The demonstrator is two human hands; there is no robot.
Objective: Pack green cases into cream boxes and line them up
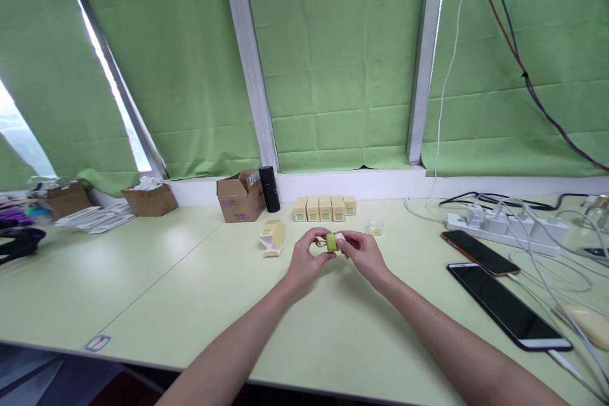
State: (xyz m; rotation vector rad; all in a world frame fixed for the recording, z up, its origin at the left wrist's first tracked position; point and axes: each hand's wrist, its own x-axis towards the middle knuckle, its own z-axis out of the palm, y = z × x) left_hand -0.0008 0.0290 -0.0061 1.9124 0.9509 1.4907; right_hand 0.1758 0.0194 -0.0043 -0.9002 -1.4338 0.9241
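Both hands meet over the middle of the table around a small green and white object, whose kind I cannot make out. My left hand is closed on its green part, with a thin brownish loop showing by the fingers. At the white end, my right hand pinches with thumb and fingers. Left of the hands lies an opened cream carton with its flap out. Behind them stand several small cream boxes with green squares. A small clear container with something yellow in it sits beyond my right hand.
A cardboard box and a black cylinder stand at the back. To the right lie a white power strip, two phones and tangled cables. Another carton and white packets are far left.
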